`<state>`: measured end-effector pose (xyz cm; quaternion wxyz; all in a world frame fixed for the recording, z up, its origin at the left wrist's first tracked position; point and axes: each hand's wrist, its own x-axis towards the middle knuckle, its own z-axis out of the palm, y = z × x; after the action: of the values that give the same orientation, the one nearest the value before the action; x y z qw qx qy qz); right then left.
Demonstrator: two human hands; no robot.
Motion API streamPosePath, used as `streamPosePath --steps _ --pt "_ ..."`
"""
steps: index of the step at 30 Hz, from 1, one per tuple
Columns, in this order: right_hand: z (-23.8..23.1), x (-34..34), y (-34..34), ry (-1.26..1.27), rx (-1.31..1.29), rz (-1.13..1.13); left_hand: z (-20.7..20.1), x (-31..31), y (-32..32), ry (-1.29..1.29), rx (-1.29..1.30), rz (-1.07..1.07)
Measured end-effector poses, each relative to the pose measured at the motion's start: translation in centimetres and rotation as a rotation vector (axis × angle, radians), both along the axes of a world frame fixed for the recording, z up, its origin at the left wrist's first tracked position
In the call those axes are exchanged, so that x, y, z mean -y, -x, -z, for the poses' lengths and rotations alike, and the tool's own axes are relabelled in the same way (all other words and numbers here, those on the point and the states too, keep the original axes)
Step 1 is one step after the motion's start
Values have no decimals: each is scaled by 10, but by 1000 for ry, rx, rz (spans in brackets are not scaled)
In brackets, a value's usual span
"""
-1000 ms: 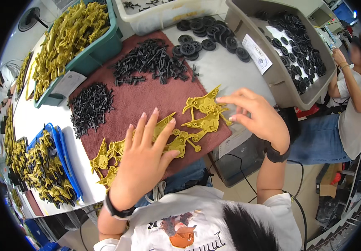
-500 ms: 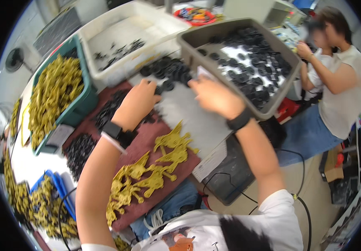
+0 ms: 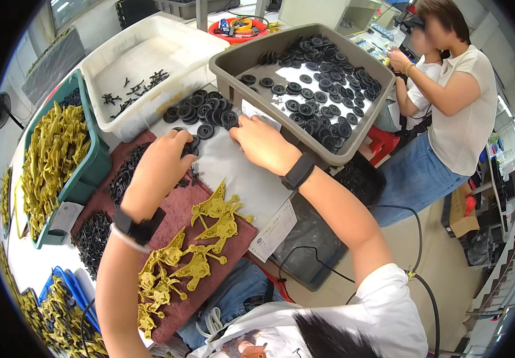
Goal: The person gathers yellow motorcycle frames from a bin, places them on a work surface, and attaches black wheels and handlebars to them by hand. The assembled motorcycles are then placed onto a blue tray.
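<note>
My left hand (image 3: 165, 160) is at the near left edge of a pile of black wheels (image 3: 194, 108), thumb and fingertips bent around a wheel (image 3: 193, 144) that is partly hidden. At the pile's right end, my right hand (image 3: 262, 142) has its fingertips against another black wheel (image 3: 229, 120), which looks pinched at its edge. A single wheel (image 3: 205, 130) lies between the hands on a grey sheet (image 3: 242, 179). Closer to my body, several yellow-green molded parts (image 3: 209, 230) are spread on a dark red cloth (image 3: 233, 247).
A grey-brown bin (image 3: 224, 74) of black wheels stands at the far right. Behind the pile is a white tray (image 3: 105, 74) with small black parts. A green bin (image 3: 93, 161) of yellow-green parts and a heap of thin black parts (image 3: 96, 241) are leftward. Two people stand rightward.
The whole view has shifted, so the bins and table appear farther left. Both hands remain around the wheel pile, with the right fingertips now against a wheel at its right end.
</note>
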<state>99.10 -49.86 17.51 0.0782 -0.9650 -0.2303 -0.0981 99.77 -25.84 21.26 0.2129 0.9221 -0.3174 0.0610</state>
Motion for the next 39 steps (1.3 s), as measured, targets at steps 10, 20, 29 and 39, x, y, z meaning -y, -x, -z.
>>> streamPosePath --steps 10,20,29,39 --pt "-34 9 39 -431 -88 -113 -46 -56 177 165 -395 -103" --pt "-25 -6 129 -592 -354 -184 -2 -88 240 230 -442 -491" --pt "-16 -10 128 -520 -366 -109 7 -89 247 98 -341 -554" --pt "-5 -14 135 -447 -247 -115 2 -46 227 299 -216 -278"
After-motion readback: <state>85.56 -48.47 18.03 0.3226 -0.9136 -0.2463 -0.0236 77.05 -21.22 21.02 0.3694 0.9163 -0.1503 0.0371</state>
